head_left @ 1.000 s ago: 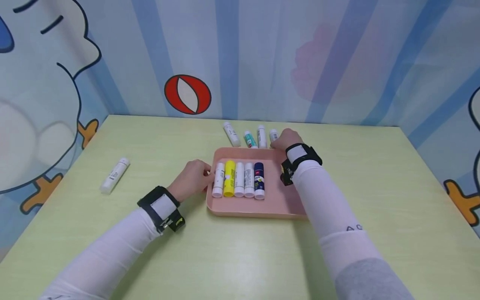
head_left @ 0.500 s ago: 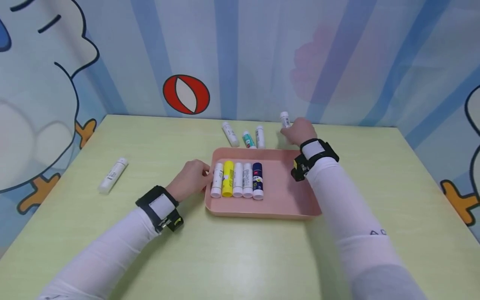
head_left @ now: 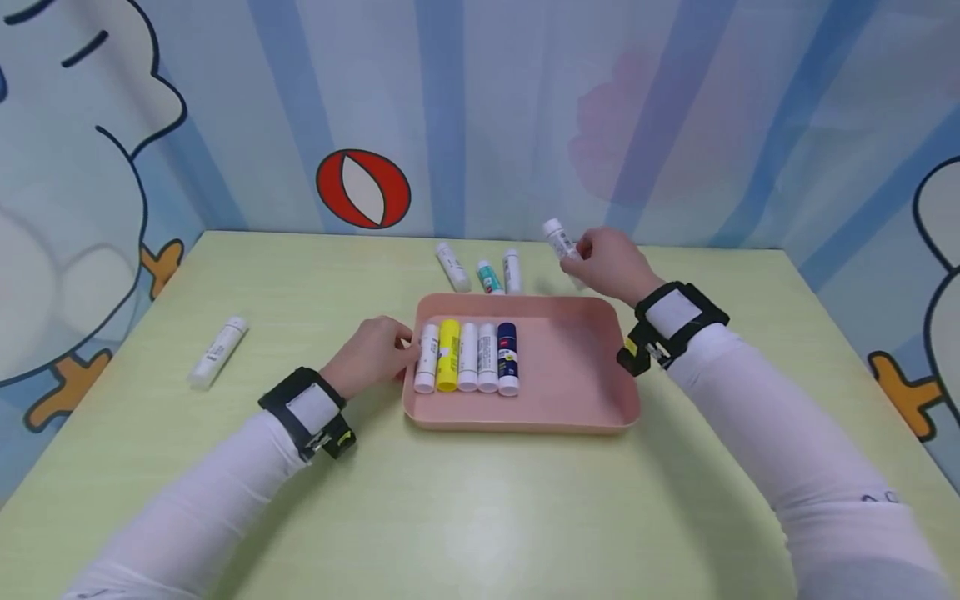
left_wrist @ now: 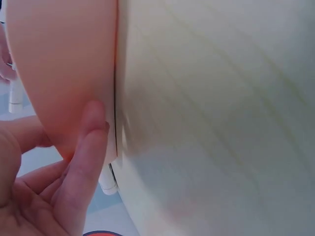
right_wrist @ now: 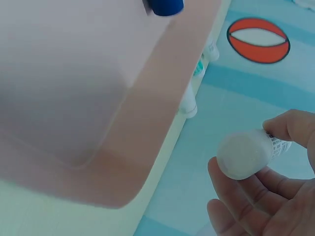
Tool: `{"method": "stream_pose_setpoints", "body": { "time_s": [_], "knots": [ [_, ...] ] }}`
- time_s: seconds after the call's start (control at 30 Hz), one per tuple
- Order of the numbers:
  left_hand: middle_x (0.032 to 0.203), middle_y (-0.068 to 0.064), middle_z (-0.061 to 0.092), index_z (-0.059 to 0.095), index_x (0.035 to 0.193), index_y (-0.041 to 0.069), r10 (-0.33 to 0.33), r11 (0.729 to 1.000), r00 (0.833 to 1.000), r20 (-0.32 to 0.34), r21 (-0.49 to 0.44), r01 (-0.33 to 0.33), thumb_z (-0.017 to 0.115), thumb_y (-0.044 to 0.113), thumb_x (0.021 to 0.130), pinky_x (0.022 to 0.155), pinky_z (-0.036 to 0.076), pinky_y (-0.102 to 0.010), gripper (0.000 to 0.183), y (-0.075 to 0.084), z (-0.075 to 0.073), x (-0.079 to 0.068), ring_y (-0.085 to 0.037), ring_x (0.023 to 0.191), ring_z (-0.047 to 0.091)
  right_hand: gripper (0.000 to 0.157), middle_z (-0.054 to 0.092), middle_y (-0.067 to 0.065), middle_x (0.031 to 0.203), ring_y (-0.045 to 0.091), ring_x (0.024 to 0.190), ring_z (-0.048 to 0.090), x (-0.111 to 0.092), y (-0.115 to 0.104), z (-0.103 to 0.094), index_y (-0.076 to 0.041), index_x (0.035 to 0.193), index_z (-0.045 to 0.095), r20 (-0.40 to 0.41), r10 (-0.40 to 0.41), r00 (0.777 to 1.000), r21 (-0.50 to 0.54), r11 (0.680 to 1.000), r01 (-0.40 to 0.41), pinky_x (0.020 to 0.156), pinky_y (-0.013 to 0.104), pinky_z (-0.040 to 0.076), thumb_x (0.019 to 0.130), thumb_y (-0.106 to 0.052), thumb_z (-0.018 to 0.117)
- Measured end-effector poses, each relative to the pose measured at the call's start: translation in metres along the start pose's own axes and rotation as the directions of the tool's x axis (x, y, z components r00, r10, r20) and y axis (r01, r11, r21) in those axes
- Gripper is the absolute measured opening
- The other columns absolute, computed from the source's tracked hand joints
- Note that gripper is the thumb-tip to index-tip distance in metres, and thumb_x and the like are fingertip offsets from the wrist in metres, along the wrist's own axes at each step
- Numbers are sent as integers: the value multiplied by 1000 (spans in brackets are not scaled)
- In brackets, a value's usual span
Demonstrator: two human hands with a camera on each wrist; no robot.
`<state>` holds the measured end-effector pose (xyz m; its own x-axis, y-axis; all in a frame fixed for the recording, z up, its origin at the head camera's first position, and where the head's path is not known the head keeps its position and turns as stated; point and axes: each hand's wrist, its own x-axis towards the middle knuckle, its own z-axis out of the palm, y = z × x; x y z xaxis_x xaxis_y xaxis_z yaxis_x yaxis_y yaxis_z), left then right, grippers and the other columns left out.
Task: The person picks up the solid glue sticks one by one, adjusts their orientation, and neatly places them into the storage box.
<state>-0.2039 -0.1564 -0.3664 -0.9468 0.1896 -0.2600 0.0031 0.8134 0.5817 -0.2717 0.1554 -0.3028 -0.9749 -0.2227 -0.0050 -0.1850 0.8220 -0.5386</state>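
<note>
At the tray's far right corner, my right hand [head_left: 611,265] holds a white glue stick [head_left: 558,237] in the air, tilted, pinched between thumb and fingers. The right wrist view shows the rounded end of that glue stick [right_wrist: 243,155] facing the camera. My left hand [head_left: 372,354] grips the left wall of a pink tray [head_left: 573,367]; in the left wrist view its fingers [left_wrist: 86,162] lie against the outside of the wall. Inside the tray's left half, several glue sticks stand in a row side by side: white ones, a yellow one [head_left: 447,357] and a dark blue one [head_left: 507,358].
Behind the tray lie a white glue stick [head_left: 453,267], a small teal one [head_left: 490,277] and another white one [head_left: 512,271]. One more white glue stick [head_left: 217,352] lies apart on the left of the table [head_left: 480,517]. A printed backdrop [head_left: 510,125] rises behind the table.
My right hand has lifted the white glue stick from behind the tray and carried it rightward, tilting it. My left hand has stayed on the tray's left wall.
</note>
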Motion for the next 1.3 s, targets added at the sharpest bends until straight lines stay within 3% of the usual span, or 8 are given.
{"method": "stream_pose_setpoints", "body": {
  "time_s": [0.13, 0.3, 0.53, 0.67, 0.8, 0.97, 1.13, 1.3],
  "knots": [
    [73, -6, 63, 65, 121, 0, 26, 999, 1000, -12, 41, -26, 62, 25, 96, 56, 43, -25, 36, -2, -6, -1, -19, 63, 59, 29, 63, 16, 94, 26, 76, 55, -14, -4, 0, 2, 103, 61, 48, -26, 999, -30, 999, 27, 60, 34, 44, 94, -25, 60],
    [85, -9, 65, 61, 127, 4, 103, 970, 989, -107, 231, -76, 64, 35, 94, 59, 46, -28, 46, 1, -16, -4, -21, 69, 58, 31, 63, 15, 101, 26, 84, 57, -32, -6, 3, 1, 111, 60, 133, -16, 991, -78, 997, 26, 65, 34, 46, 94, -26, 61],
    [122, -17, 61, 53, 136, 5, 305, 872, 929, -208, 453, -185, 68, 38, 90, 78, 55, -40, 58, 8, -23, -8, -30, 99, 63, 30, 63, 11, 96, 23, 77, 57, -52, -10, 9, -2, 110, 60, 177, -33, 984, -98, 994, 51, 59, 30, 46, 92, -25, 65],
    [129, -19, 56, 50, 138, 4, 467, 741, 870, -155, 605, -290, 69, 38, 89, 88, 51, -45, 62, 17, -27, -11, -33, 112, 57, 29, 63, 9, 94, 22, 75, 56, -58, -11, 10, -3, 110, 61, 180, -63, 982, -92, 992, 80, 58, 30, 46, 91, -24, 67],
    [131, -19, 54, 50, 138, 2, 630, 592, 772, -81, 694, -410, 72, 36, 88, 100, 43, -47, 65, 30, -30, -13, -34, 117, 53, 29, 63, 8, 93, 21, 76, 56, -62, -14, 12, -4, 111, 62, 192, -93, 977, -72, 991, 109, 61, 31, 46, 90, -23, 68],
    [137, -17, 51, 45, 141, 5, 749, 460, 663, -20, 735, -498, 73, 35, 86, 106, 36, -46, 69, 42, -23, -11, -32, 125, 47, 27, 62, 6, 93, 21, 77, 55, -65, -21, 18, -6, 110, 63, 239, -131, 962, -37, 989, 144, 63, 31, 46, 90, -24, 69],
    [139, -13, 50, 45, 140, 9, 808, 366, 588, 39, 749, -553, 73, 38, 86, 107, 35, -46, 68, 49, -8, -7, -30, 127, 46, 28, 61, 0, 85, 17, 71, 54, -69, -24, 28, -13, 113, 64, 237, -266, 934, -1, 962, 274, 61, 30, 47, 88, -20, 72],
    [138, -12, 51, 45, 140, 9, 836, 319, 544, 76, 739, -593, 73, 43, 84, 105, 36, -49, 71, 54, 5, -7, -29, 126, 46, 22, 62, -9, 74, 11, 66, 55, -72, -27, 35, -15, 103, 70, 181, -454, 872, -42, 882, 468, 61, 29, 48, 82, -17, 77]
  ]
}}
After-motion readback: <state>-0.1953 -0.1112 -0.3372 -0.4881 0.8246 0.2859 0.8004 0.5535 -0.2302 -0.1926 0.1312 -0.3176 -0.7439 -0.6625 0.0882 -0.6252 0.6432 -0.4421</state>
